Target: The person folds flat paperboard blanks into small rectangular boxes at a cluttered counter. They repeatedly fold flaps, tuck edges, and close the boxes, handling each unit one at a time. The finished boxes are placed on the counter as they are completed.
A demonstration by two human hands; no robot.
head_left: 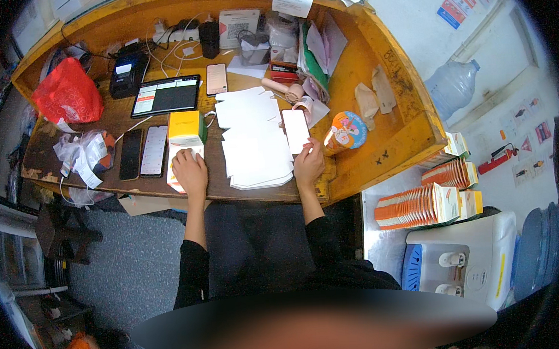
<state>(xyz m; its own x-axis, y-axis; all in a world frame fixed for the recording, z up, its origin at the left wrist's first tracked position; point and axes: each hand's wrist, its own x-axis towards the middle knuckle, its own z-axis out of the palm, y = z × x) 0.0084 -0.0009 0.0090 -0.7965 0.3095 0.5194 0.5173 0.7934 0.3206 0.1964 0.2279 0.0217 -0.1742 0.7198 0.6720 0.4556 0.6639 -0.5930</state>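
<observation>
My left hand (189, 171) lies over the lower part of a yellow, green and white carton (186, 125), its fingers stretched out on the white surface. Its palm covers part of the carton. At the front right of the desk, my right hand (308, 165) has its fingers apart, fingertips at the lower end of a phone with a bright white screen (296, 130). That phone lies partly beside a stack of flat white die-cut cartons (252, 144), which sits between my hands. Two more phones, one dark (131, 155) and one lit (154, 151), lie left of the carton.
Behind the carton are a tablet (165, 96), a card terminal (129, 72) and another phone (216, 79). A red bag (68, 94) stands far left. A lidded cup (345, 132) stands right of my right hand. Packed cartons (414, 206) and a water dispenser (464, 256) are further right.
</observation>
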